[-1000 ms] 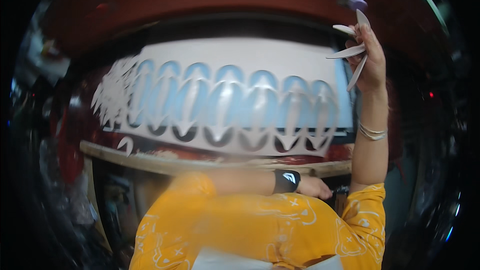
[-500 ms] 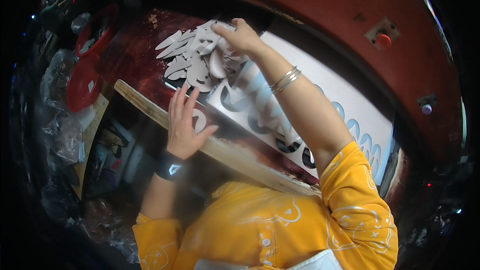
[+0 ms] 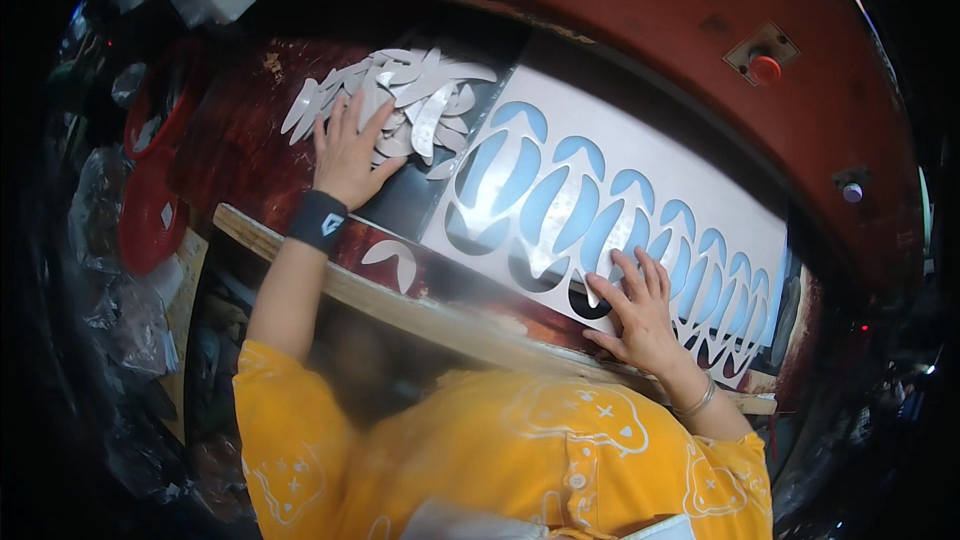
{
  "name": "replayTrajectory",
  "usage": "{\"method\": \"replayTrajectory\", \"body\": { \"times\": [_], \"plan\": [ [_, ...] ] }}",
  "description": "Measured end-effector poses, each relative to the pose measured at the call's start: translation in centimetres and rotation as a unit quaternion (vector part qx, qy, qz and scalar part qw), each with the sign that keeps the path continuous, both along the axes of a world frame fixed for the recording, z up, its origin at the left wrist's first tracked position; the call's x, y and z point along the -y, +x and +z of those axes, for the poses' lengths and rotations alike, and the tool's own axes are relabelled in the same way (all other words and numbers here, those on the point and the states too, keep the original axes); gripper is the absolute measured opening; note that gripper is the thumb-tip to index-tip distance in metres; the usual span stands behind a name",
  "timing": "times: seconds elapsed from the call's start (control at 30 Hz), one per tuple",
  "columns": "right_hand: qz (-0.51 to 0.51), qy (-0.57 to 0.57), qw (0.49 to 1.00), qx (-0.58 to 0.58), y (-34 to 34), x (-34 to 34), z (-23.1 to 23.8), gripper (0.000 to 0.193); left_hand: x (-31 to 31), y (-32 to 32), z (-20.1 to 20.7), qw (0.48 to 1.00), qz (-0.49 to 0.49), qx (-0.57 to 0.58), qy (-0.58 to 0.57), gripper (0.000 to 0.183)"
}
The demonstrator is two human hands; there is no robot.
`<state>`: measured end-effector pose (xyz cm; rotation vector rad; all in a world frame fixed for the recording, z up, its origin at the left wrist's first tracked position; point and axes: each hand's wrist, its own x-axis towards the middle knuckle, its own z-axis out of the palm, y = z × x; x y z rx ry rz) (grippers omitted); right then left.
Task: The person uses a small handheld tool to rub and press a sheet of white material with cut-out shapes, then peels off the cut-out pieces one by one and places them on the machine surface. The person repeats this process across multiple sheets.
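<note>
My left hand [image 3: 348,155] lies open, fingers spread, against the near side of a heap of thin white curved cut-outs [image 3: 435,105]. Nothing shows gripped in it. Farther right, a white sheet [image 3: 655,140] has rows of curved holes cut through it, with light blue showing in many of them and black in some along its near edge. My right hand [image 3: 640,315] rests open on the near edge of this sheet, fingertips apart. One loose curved white piece [image 3: 405,267] lies by the table's front edge, right of my left wrist.
A dark red machine body [image 3: 640,10] runs along the back, carrying a red push button [image 3: 765,69] and a pale button [image 3: 852,192]. A worn wooden edge [image 3: 340,277] borders the table's front. Red plastic baskets [image 3: 150,225] and clear plastic bags [image 3: 125,315] stand at the left.
My right hand has left the heap and come down right onto the sheet's near edge. My left hand has moved up to the heap. The sheet now lies flat, with its holes in plain sight.
</note>
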<state>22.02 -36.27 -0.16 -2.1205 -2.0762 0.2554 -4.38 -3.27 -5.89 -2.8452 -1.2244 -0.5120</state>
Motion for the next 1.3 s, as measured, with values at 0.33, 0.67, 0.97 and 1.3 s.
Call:
{"method": "replayTrajectory", "body": {
  "times": [0.33, 0.67, 0.97, 1.3],
  "plan": [
    [0.02, 0.028, 0.995, -0.097, 5.5, 8.3, 2.2, 0.04, 10.7, -5.0, 1.3, 0.96, -0.094, 0.114, -0.237, 0.009],
    [0.047, 0.094, 0.988, -0.113, 5.0, 12.5, 0.6, 0.036, 8.4, 6.1, 5.7, 0.968, -0.11, 0.213, -0.078, 0.051],
    [0.021, 0.114, 0.917, -0.381, 5.2, 17.1, -0.1, 0.048, 17.2, 7.0, 4.0, 0.974, -0.12, 0.121, -0.146, 0.055],
    [-0.436, 0.114, 0.889, 0.074, 36.8, 30.8, -8.5, 0.059, 26.2, 5.3, 3.8, 0.954, -0.102, 0.253, -0.124, 0.039]
  ]
}}
